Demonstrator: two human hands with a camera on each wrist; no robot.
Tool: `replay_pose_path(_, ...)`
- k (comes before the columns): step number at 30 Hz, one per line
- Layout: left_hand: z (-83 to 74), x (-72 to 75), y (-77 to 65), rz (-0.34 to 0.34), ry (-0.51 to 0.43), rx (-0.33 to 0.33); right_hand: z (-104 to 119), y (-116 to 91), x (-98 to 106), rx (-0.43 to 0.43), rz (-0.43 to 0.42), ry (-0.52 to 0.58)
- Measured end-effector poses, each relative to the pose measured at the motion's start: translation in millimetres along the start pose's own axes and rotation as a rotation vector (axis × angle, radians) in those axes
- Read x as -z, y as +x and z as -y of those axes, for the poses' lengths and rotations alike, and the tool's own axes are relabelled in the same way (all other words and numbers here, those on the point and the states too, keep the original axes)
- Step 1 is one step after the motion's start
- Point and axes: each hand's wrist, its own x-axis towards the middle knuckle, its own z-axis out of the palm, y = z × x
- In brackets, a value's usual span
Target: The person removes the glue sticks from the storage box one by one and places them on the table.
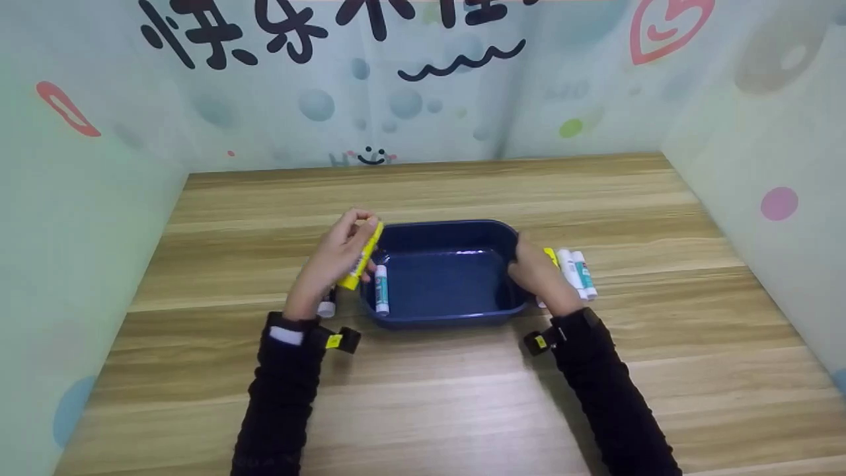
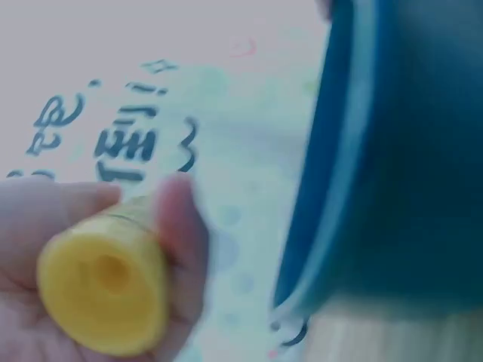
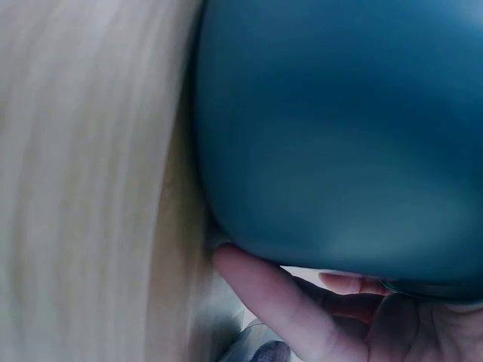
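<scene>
My left hand (image 1: 340,248) holds a yellow glue stick (image 1: 363,258) at the left rim of a dark blue basin (image 1: 443,320). In the left wrist view, the round end of the yellow glue stick (image 2: 102,290) faces the camera, with the fingers wrapped about it. My right hand (image 1: 538,271) grips the basin's right rim. A finger (image 3: 279,302) lies along the outer wall of the basin (image 3: 339,151) in the right wrist view. A white and teal glue stick (image 1: 382,289) leans inside the basin's left end.
Right of the basin lie a yellow stick (image 1: 550,254), a white stick (image 1: 570,271) and a teal-labelled glue stick (image 1: 584,274), partly behind the right hand. A dark stick with a white end (image 1: 327,305) lies left of the basin. Patterned walls surround the wooden table (image 1: 429,396).
</scene>
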Motion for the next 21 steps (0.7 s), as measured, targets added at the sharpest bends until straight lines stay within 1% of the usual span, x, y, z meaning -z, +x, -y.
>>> replay_pose_path(4, -0.8, 19.0, -7.8, 0.086, 0.047, 0.065, 0.7, -0.6, -0.3, -0.005, -0.012, -0.008)
replay_pose_path(8, -0.2, 35.9, -15.1, 0.13, 0.084, 0.113, 1.1, -0.2, -0.4, -0.012, -0.006, -0.008)
replay_pose_path(11, 1.7, 48.4, -20.9, 0.121, 0.119, 0.146, 1.4, 0.2, -0.3, -0.022, 0.003, -0.006)
replay_pose_path(13, 4.1, 56.8, -24.9, 0.101, 0.153, 0.178, 1.5, 0.1, -0.3, -0.023, 0.004, -0.006)
replay_pose_path(17, 12.8, 71.4, -30.9, 0.066, 0.253, 0.281, 0.6, 0.5, -0.7, -0.018, 0.006, -0.008)
replay_pose_path(21, 25.4, 79.8, -30.8, 0.057, 0.331, 0.36, -1.1, 1.1, -1.1, -0.008, 0.005, -0.004)
